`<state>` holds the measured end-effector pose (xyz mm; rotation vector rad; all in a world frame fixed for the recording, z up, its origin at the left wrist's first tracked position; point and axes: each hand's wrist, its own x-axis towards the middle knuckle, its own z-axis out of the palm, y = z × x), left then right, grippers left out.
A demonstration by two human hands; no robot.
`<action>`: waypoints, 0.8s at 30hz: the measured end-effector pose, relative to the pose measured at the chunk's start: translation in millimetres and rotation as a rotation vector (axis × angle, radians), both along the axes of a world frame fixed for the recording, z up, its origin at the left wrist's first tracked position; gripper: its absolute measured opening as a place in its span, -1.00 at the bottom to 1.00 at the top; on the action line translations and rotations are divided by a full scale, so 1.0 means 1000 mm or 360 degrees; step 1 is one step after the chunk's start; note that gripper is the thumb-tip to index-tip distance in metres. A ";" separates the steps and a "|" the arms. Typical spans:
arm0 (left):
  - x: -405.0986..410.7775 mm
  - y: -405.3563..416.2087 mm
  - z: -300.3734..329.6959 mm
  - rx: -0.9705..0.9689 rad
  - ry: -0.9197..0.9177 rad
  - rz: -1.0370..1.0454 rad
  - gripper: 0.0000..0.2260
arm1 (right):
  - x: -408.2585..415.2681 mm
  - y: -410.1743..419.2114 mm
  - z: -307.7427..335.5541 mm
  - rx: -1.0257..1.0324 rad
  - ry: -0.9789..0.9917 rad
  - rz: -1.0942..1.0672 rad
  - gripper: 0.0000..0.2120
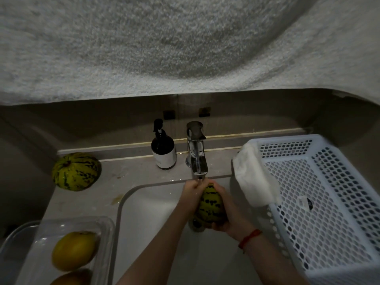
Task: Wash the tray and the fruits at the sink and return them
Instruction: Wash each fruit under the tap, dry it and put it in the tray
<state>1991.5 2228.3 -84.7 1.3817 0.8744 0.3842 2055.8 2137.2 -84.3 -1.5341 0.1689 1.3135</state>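
Both hands hold a yellow-green striped melon [210, 204] over the white sink [156, 204], right under the chrome faucet [197, 159]. My left hand [190, 195] grips its left side and my right hand [223, 210] curls round its right side and underside. A second striped melon [76, 171] lies on the counter at the left. A clear plastic tray [107, 225] at the lower left holds a yellow fruit [74, 250] and part of another fruit [72, 277].
A dark pump bottle [163, 149] stands behind the sink beside the faucet. A white perforated basket [320, 202] sits at the right with a white cloth [255, 177] draped over its rim. A pale towel [164, 42] hangs across the top of the view.
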 end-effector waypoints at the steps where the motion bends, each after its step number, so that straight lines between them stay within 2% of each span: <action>1: -0.008 -0.002 -0.002 0.0057 -0.0055 0.0001 -0.87 | -0.001 0.001 0.004 0.0034 0.0020 0.0023 -0.40; 4: -0.027 -0.002 -0.004 0.0134 -0.0164 -0.0078 -0.83 | -0.005 0.001 0.010 0.0170 0.0022 0.0214 -0.35; 6: -0.033 0.002 0.001 0.0027 -0.0098 0.0015 -0.91 | -0.010 0.004 0.012 0.0201 -0.0081 0.0364 -0.33; 7: -0.033 0.005 0.000 -0.0086 -0.0013 0.0144 -0.94 | -0.014 0.006 0.012 0.0170 -0.0264 0.0444 -0.35; 9: -0.031 0.013 0.001 -0.0541 0.0218 0.0442 -0.83 | -0.019 0.010 0.009 0.0062 -0.0852 0.0659 -0.37; 10: -0.031 0.017 0.002 -0.0830 0.0285 0.0478 -0.73 | -0.020 0.012 0.007 0.0032 -0.1148 0.0775 -0.39; 12: -0.034 0.020 0.006 -0.1258 0.0359 0.0347 -0.60 | -0.021 0.014 0.008 0.0110 -0.1537 0.0910 -0.44; 14: -0.041 0.018 0.008 -0.1456 0.0351 0.0293 -0.57 | -0.019 0.016 0.009 0.0291 -0.1791 0.0996 -0.46; 17: -0.048 0.010 0.004 -0.1465 0.0014 0.0242 -0.68 | -0.016 0.021 0.007 0.0534 -0.2006 0.1068 -0.58; 18: -0.049 0.008 0.003 -0.1385 -0.0092 0.0208 -0.68 | -0.015 0.025 0.005 0.0519 -0.1997 0.0975 -0.70; 19: -0.048 0.005 0.002 -0.1330 -0.0131 0.0180 -0.65 | -0.014 0.029 0.004 0.0454 -0.1820 0.0816 -0.84; 20: -0.046 0.003 0.003 -0.1284 -0.0089 0.0191 -0.58 | -0.011 0.035 0.004 0.0417 -0.1488 0.0588 -0.90; 22: -0.042 -0.006 0.006 -0.1135 0.0083 0.0260 -0.49 | -0.004 0.049 0.001 0.0306 -0.0940 0.0164 -0.83; 24: -0.041 -0.015 0.006 -0.1032 0.0132 0.0389 -0.48 | 0.001 0.060 0.002 0.0079 -0.0776 0.0152 -0.81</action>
